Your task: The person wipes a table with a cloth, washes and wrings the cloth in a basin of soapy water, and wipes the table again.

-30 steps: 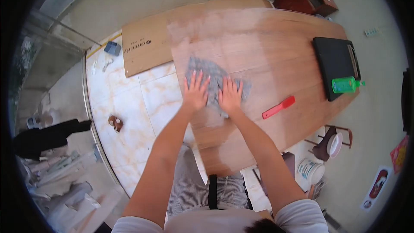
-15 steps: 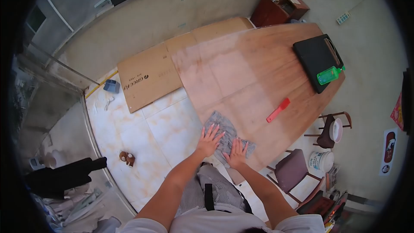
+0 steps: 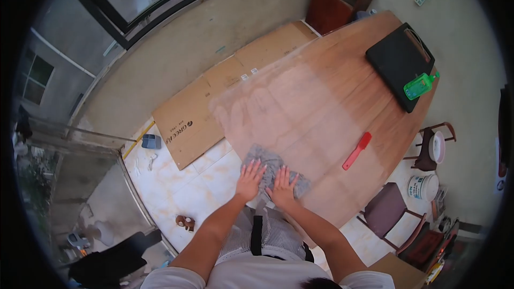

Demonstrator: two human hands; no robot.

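A crumpled grey cloth lies on the near left edge of a large wooden board. Flat on the cloth's left part rests my left hand, fingers spread. My right hand presses on its right part, fingers also apart. The board looks paler over its left and middle part and redder toward the far right. A red brush lies on the board to the right of my hands. Farther right, a green bottle lies on a black flat case.
Flattened cardboard runs along the board's left side by the wall. A brown toy and a grey-blue container are on the tiled floor. At the right stand a purple chair, a white bucket and a red-brown cabinet.
Both hands and the cloth have moved from farther in on the board toward its near edge, staying in contact. The camera view has shifted and turned.
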